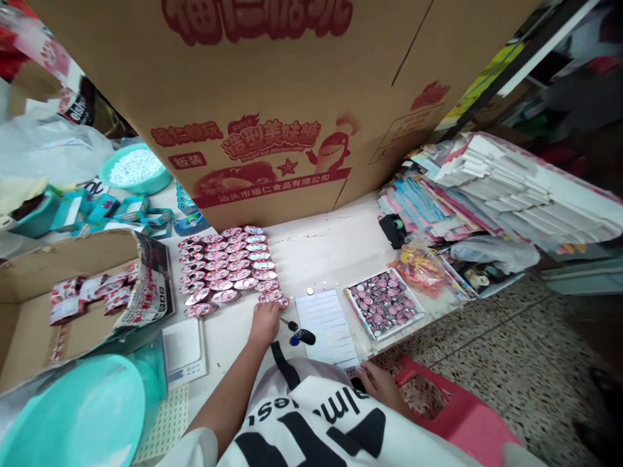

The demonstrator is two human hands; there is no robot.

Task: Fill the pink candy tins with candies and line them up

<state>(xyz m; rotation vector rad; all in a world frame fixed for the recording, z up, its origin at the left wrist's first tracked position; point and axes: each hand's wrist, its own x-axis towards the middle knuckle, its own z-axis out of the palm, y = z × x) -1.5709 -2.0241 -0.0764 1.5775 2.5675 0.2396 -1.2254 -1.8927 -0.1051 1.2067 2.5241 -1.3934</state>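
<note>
Left hand (266, 322) right at the packs (238, 255), just left of the frame's centre! It's on the nearest one, the front pack (270, 296) at the lower right corner of the block, fingers bent in and drawn close together. Pinching it or simply resting on it? Can't tell from here; the fingertips are hidden behind the knuckles.

Now look at the lie of it: that pack sits straight beyond the hand, up the frame, with its long axis running roughly left to right, across the line of the forearm. The rest match, side by side in columns, and the block spreads away to the upper left of the hand.

Over to the right hand (382, 383), low in the frame, right of centre, down by the table edge and the bottom corner of the sheet (326, 327). Fingers curled, spread looking narrow, but whether anything's in them, can't tell. It's well apart from the packs, so the left is plainly nearer to those. The tray (419, 316) of pink discs (384, 301), though, lies just up the frame from the right hand, with the keys (305, 336) between left hand and sheet.
</note>
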